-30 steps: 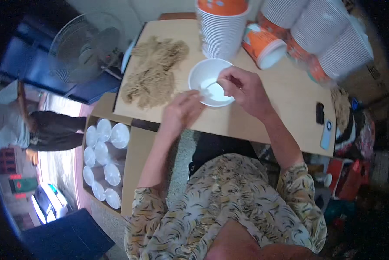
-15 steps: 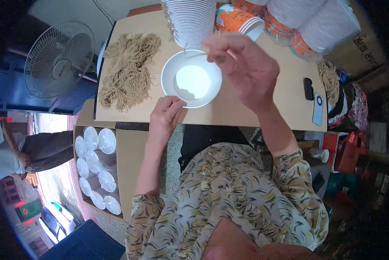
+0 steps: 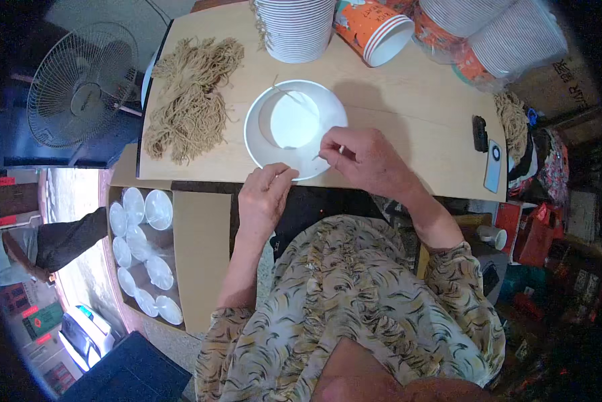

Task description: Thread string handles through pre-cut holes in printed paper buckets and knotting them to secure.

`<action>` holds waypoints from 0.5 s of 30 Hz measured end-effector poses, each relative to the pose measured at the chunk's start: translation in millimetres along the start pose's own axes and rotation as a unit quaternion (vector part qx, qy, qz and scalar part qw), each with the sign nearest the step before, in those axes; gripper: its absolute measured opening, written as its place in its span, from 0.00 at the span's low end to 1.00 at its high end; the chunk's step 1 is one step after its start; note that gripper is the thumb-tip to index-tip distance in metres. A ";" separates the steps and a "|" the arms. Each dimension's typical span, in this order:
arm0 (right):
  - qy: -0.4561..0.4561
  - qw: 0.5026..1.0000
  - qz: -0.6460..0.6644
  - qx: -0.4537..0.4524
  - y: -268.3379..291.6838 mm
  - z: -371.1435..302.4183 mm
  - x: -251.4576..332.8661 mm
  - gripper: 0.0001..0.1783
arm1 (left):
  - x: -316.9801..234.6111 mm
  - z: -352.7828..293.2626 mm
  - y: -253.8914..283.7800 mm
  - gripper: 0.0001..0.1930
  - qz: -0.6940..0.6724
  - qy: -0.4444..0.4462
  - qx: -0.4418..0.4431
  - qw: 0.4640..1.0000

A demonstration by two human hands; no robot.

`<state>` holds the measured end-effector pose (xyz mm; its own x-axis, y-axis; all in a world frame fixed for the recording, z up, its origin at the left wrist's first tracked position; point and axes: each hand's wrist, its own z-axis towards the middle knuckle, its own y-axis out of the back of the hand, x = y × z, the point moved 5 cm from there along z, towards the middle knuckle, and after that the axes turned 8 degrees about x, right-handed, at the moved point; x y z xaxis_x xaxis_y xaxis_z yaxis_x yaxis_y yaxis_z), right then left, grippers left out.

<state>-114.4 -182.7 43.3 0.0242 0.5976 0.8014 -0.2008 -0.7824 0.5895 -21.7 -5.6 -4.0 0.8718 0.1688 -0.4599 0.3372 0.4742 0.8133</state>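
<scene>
White bowl at tabletop near edge — left hand gripping its rim, right hand pinching thin cord

White tub, tan strings, orange cup, pale blouse streaked black-yellow.
</scene>
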 end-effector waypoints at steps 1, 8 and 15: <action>-0.002 1.000 0.002 0.002 -2.5 -3.9 -4.6 0.05 | -0.7 -2.9 -2.7 0.13 0.001 0.000 0.001 1.000; -0.058 0.998 0.005 0.026 -13.5 -19.2 -24.2 0.06 | -7.3 -7.4 -10.6 0.16 0.008 0.018 0.013 1.000; -0.073 0.997 0.013 0.033 -24.0 -21.1 -32.2 0.08 | -13.9 -6.6 -12.3 0.17 0.034 0.022 0.029 0.999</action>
<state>-131.0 -179.5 1.2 0.1620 0.5483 0.8204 -0.1385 -0.8105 0.5691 -40.3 -8.1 -10.0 0.8774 0.2365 -0.4174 0.2997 0.4091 0.8619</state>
